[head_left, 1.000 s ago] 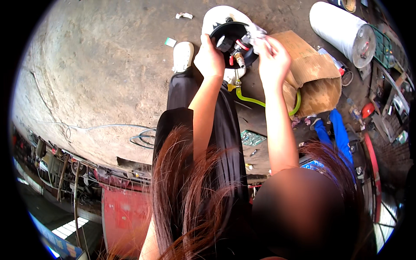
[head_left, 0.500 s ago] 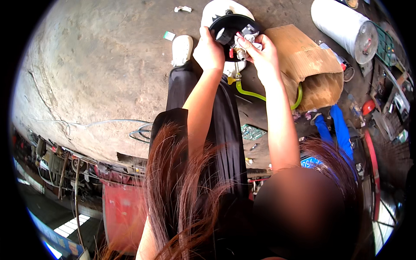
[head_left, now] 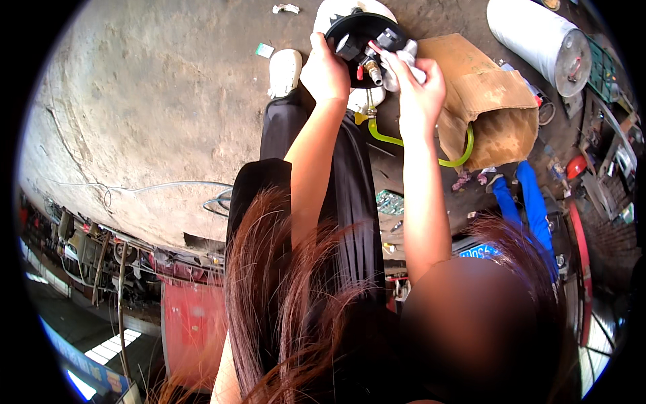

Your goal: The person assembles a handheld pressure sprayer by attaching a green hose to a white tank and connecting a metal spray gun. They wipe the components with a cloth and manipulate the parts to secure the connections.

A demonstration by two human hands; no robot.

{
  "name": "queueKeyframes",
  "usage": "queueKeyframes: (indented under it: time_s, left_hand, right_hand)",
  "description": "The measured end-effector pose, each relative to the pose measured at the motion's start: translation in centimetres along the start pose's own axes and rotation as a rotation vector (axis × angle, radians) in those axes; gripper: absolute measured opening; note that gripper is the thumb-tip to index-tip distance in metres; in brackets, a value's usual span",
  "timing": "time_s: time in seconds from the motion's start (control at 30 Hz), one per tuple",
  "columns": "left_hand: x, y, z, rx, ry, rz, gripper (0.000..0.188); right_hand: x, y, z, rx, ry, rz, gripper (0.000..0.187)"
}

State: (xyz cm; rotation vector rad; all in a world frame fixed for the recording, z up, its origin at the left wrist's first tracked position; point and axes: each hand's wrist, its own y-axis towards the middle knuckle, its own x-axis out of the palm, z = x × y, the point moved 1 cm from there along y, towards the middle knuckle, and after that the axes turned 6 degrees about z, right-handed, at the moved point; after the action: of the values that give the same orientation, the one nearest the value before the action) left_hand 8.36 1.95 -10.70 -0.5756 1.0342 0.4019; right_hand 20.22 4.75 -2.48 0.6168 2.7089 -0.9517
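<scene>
A: What is nearest the camera?

B: Long reddish-brown hair [head_left: 282, 296] and a black garment [head_left: 350, 202], with both bare forearms reaching up and away over the concrete floor [head_left: 148, 101].

A: And the hands?

B: The left hand [head_left: 325, 73] is closed around the left rim of a round black part [head_left: 356, 32], fingers curled over its edge. The right hand [head_left: 418, 84] is bunched on a white rag [head_left: 404, 59], pressing it against the fittings at the part's right side, beside a small brass nozzle [head_left: 374, 71].

A: Where is that part?

B: Held up off the floor, above a white shoe [head_left: 284, 71] and just left of a crumpled cardboard box [head_left: 491, 101].

A: Anything below it?

B: A yellow-green hose [head_left: 393, 138] hangs from its underside and curves right to the box.

A: Farther off?

B: A white cylinder [head_left: 535, 37] lies toward the floor's far right edge.
</scene>
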Motion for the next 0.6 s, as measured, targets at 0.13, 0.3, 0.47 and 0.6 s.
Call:
queueKeyframes:
  time_s: [0.13,0.3,0.47,0.6]
  left_hand:
    - [-0.1,0.2,0.3,0.010,-0.041,0.022,0.013]
    - [-0.4,0.3,0.3,-0.010,-0.022,-0.002,0.012]
    - [-0.1,0.3,0.1,0.012,-0.048,0.014,0.018]
    - [0.8,0.3,-0.4,-0.002,-0.001,-0.073,0.031]
  right_hand:
    - [2.3,1.9,-1.6,-0.327,-0.400,-0.125,0.024]
    - [3.4,1.5,-4.9,-0.535,-0.707,-0.227,0.026]
    - [4.5,2.9,-5.5,-0.780,-0.779,-0.142,0.024]
    - [4.4,3.5,-6.8,-0.782,-0.563,-0.489,0.019]
